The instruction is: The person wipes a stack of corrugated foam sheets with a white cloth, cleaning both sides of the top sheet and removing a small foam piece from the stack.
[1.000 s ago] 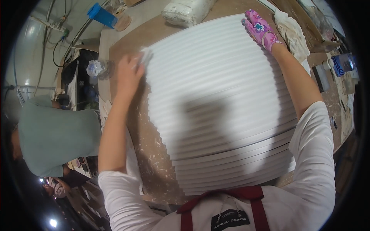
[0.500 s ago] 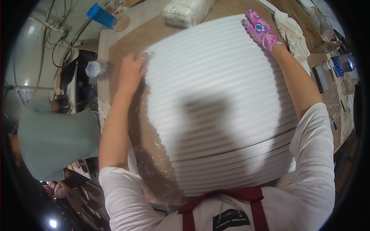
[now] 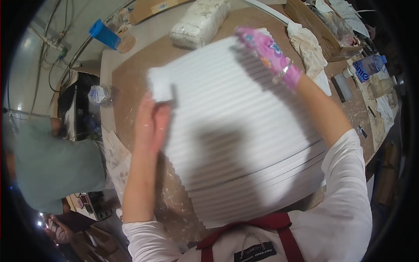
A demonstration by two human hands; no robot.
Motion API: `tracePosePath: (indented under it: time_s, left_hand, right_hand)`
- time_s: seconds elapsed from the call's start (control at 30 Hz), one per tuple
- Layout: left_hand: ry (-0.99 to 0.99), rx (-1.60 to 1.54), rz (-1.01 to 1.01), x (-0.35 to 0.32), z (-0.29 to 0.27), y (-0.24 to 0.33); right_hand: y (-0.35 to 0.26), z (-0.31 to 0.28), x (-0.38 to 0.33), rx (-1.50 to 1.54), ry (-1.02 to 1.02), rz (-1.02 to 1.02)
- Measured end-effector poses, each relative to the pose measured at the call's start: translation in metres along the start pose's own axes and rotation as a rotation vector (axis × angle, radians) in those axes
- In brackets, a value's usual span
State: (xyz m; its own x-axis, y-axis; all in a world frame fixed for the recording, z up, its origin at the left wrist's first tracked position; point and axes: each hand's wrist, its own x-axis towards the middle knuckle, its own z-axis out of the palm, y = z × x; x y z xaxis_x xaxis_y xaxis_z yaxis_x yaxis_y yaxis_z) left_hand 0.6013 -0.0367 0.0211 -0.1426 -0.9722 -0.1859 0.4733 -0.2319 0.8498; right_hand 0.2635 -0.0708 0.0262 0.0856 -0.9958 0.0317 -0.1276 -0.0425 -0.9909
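Note:
Many long white ribbed strips point(image 3: 218, 100) lie side by side, forming a broad sheet on the brown work board point(image 3: 126, 83). At the sheet's left edge is my bare left hand point(image 3: 150, 124), its fingers stretched forward against the strip ends. Just beyond its fingertips, a white portion juts out at the far left corner; blur hides its detail. My right hand point(image 3: 268, 56), in a pink flowered glove, reaches over the far right part of the sheet with fingers extended. Whether its palm touches the strips cannot be made out.
A whitish wrapped block point(image 3: 198, 26) lies beyond the sheet. Left of it stand a blue cup point(image 3: 104, 35) and a clear plastic piece point(image 3: 100, 94). To the right are a crumpled cloth point(image 3: 307, 46), a cardboard box point(image 3: 323, 35) and a bottle point(image 3: 369, 67). Another person point(image 3: 59, 163) is at far left.
My left hand has moved nearer to me along the strips' left edge. My gloved right hand has shifted left from the far right corner over the sheet. The view has shifted slightly.

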Motion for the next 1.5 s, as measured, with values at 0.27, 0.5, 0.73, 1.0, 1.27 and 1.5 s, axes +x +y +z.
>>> tracePosePath:
  time_s: [0.27,0.5,0.73,1.0,1.27,1.5]
  left_hand:
    - [-0.23,-0.182,-0.301,-0.042,0.076,-0.046]
    - [-0.278,-0.216,-0.318,-0.046,0.069,-0.051]
    - [0.161,0.789,0.322,0.019,-0.048,-0.015]
    - [0.123,0.767,0.028,0.066,-0.108,-0.021]
    - [0.203,0.762,0.04,0.073,-0.096,-0.031]
    - [0.248,0.735,0.054,0.071,-0.102,-0.03]
  right_hand:
    - [0.007,0.084,-0.066,0.946,-0.559,0.187]
    - [0.006,0.096,-0.064,1.177,-0.509,0.207]
    - [0.001,0.019,-0.03,-0.082,-0.008,0.069]
    - [0.026,0.058,0.045,-0.97,-0.065,-0.747]
    - [0.044,0.073,0.069,-0.998,-0.182,-0.363]
    - [0.004,0.119,0.044,-1.259,-0.182,-0.599]
